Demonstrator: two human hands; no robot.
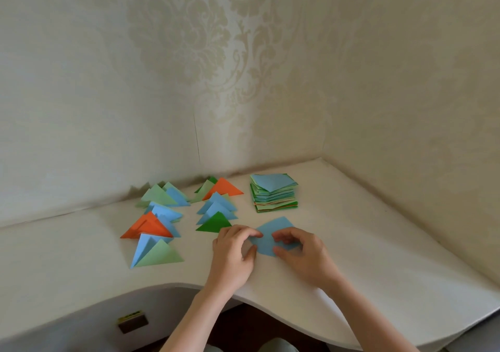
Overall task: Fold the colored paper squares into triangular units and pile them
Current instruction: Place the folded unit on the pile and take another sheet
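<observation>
A blue paper square (270, 236) is found lying flat on the white surface (378, 257), just in front of the stack of unfolded squares (274, 193) and right of the folded triangles (162, 224). It is pinched at its near-left edge by the left hand (234, 251) and at its near-right edge by the right hand (300, 254), each grip closed on the sheet. For a clean fold, opposite corners should be matched exactly before the crease is pressed down, and the sheet kept from sliding.
</observation>
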